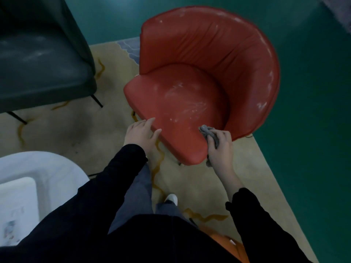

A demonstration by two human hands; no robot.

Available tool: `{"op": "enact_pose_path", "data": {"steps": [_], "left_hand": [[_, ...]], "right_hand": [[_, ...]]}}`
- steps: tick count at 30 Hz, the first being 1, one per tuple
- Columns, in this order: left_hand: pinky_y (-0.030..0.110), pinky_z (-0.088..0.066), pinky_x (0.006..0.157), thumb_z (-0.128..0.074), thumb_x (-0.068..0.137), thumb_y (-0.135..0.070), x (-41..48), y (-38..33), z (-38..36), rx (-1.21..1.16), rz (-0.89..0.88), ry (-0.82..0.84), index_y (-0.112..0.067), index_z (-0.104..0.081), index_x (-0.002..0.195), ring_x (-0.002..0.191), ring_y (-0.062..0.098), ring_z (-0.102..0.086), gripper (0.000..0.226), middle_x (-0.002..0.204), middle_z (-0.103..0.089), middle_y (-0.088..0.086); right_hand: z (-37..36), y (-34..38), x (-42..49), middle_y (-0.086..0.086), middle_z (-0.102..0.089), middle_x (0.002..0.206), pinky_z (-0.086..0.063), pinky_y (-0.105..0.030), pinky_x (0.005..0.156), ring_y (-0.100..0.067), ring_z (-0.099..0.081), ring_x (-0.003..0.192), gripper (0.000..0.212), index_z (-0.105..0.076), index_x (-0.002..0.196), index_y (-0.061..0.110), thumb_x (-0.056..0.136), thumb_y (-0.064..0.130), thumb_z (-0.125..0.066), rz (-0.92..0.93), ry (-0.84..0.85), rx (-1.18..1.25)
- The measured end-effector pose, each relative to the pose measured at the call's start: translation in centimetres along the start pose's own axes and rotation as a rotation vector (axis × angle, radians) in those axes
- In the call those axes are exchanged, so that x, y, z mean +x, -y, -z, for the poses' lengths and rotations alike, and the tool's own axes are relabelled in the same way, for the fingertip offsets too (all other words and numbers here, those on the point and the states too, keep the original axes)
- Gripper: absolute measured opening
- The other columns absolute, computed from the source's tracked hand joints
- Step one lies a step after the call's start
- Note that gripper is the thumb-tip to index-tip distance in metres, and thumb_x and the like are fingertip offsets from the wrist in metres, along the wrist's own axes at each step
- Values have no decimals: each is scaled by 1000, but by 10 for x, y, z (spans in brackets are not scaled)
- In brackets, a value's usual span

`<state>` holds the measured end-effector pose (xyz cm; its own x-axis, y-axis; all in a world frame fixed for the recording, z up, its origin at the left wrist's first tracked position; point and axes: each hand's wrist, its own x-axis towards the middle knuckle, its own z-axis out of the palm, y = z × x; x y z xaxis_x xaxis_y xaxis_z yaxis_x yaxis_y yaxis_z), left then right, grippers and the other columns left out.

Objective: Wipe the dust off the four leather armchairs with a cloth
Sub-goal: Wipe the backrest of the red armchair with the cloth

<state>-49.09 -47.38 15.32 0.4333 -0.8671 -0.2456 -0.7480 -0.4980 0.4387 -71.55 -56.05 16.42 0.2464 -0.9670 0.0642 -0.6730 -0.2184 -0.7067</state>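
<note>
Red armchair (199,82) on beige rug (190,186), green floor (307,111), right fingers (225,135) clutching cloth (206,130), left fingers (150,122) spread.

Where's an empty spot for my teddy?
The rug between the dark armchair, the white table and the red armchair is bare. So is the middle of its seat. The front edge is crowded: left hand, right hand, cloth.

The person is wearing a black long-sleeved top (133,243), grey trousers (133,190) below the top and a white shoe (171,198), leaving left hand (141,133) and right hand (220,149) bare.
</note>
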Motion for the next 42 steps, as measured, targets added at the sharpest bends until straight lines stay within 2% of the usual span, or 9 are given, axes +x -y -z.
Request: {"op": "enact_pose_path", "data": {"steps": [3, 6, 11, 17, 25, 29, 33, 42], "left_hand": [[38, -24, 113, -43, 100, -44, 46, 12, 15, -5, -21, -5, -16, -41, 145, 137, 25, -39, 53, 143, -50, 8], [39, -25, 112, -45, 100, -43, 98, 26, 34, -14, -47, -2, -15, -43, 144, 137, 27, -40, 52, 143, -51, 10], [40, -30, 111, -46, 99, -43, 181, 51, 69, -18, -99, -20, -15, -47, 142, 134, 25, -43, 51, 144, -50, 6], [39, -31, 110, -48, 98, -42, 257, 71, 89, -21, -107, -23, -13, -50, 139, 134, 24, -44, 50, 145, -49, 5], [38, -32, 110, -47, 99, -44, 331, 70, 92, -27, -90, -15, -14, -49, 140, 135, 23, -43, 51, 146, -47, 4], [38, -32, 109, -48, 98, -43, 369, 63, 94, -38, -61, -35, -14, -49, 140, 133, 23, -44, 51, 146, -47, 4], [39, -35, 109, -53, 97, -38, 406, 57, 90, -72, -25, -60, -11, -51, 139, 131, 25, -46, 50, 143, -50, 8], [46, -44, 102, -66, 91, -27, 487, 75, 66, -97, -56, -155, -5, -55, 133, 126, 32, -52, 49, 138, -53, 14]], "right_hand": [[-25, 25, 40, -8, -53, 105, -30, 2, 84, 4, -45, 92, 18, -66, 107, 4, 91, 5, -59, 27, -9, -7], [-50, 52, 79, -3, -51, 104, -34, -7, 81, -1, -48, 90, 18, -66, 108, 7, 92, 7, -58, 19, -22, -22], [-95, 97, 139, -1, -50, 102, -35, -10, 81, -7, -50, 90, 17, -66, 107, 7, 92, 10, -60, -13, -2, -29], [-129, 126, 193, 0, -50, 100, -31, 0, 79, -7, -51, 90, 16, -67, 104, 6, 89, 7, -63, -30, -38, -22], [-155, 117, 258, 1, -51, 99, -30, 4, 79, -7, -52, 89, 15, -68, 103, 6, 88, 7, -64, -74, -5, -23], [-169, 110, 293, 3, -51, 100, -42, -10, 81, 0, -53, 87, 14, -68, 103, 9, 89, 9, -63, -102, 55, 23], [-181, 99, 331, 3, -50, 100, -34, 1, 77, 14, -50, 91, 15, -68, 103, 9, 90, 8, -62, -107, 84, 49], [-232, 78, 408, 5, -50, 100, -41, -7, 78, -2, -55, 87, 19, -68, 108, 15, 91, 13, -62, -86, 162, 50]]}}
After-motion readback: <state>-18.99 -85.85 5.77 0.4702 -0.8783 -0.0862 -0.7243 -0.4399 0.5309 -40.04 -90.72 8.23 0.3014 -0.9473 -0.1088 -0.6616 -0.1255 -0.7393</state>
